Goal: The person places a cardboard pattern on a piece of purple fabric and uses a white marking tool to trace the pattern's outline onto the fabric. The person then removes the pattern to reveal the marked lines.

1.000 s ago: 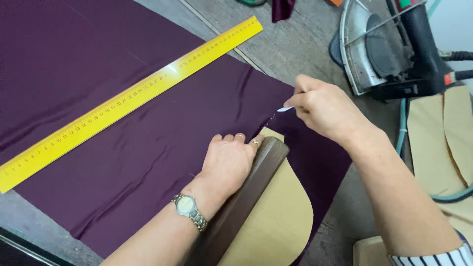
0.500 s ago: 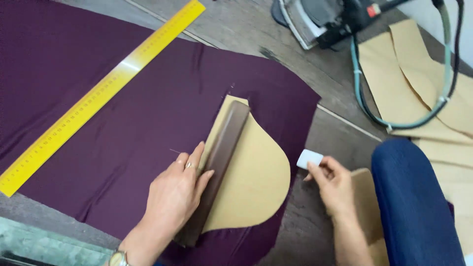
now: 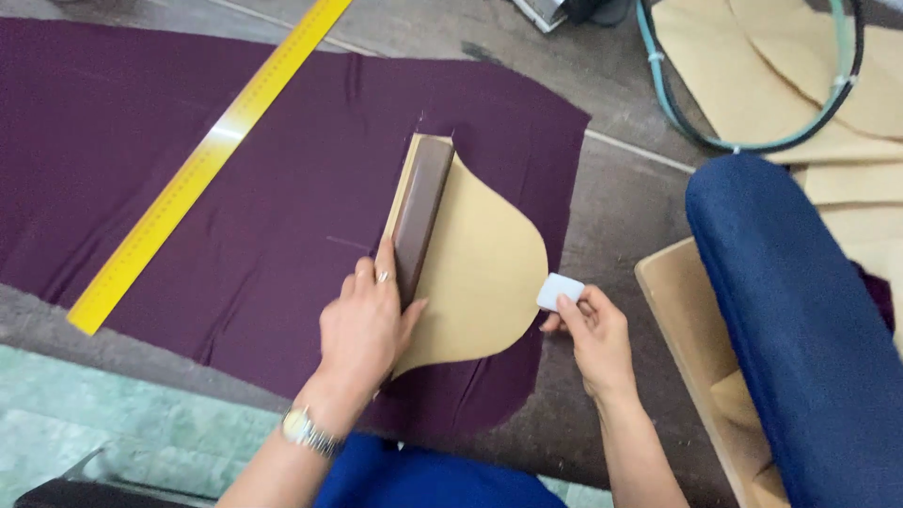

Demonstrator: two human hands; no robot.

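Far out past the left fingertips, a yellow ruler (image 3: 207,155), lying slantwise on the purple fabric (image 3: 235,235) spread over the bench (image 3: 621,198). Nearer in, the left hand (image 3: 362,325), wristwatch (image 3: 306,431) at the cuff, fingers (image 3: 384,268) stretched out flat and unclenched, pressing down on the near end of a brown bar (image 3: 420,212) rather than gripping it. Under that bar and just right of those fingers, a tan paper pattern (image 3: 480,273) with a rounded edge, pinned flat to the fabric. At the pattern's right-hand curve, touching or nearly touching it, a white chalk block (image 3: 559,290) pinched tight between thumb and fingers of the right hand (image 3: 597,343). Further right, well clear of both hands, a blue trouser leg (image 3: 800,329). By the look of it, marking round the pattern's outline, with the chalk set at the curved side. Calls for steady downward pressure from the left fingers so pattern and cloth stay put, and a chalk edge kept snug against the paper along the curve.
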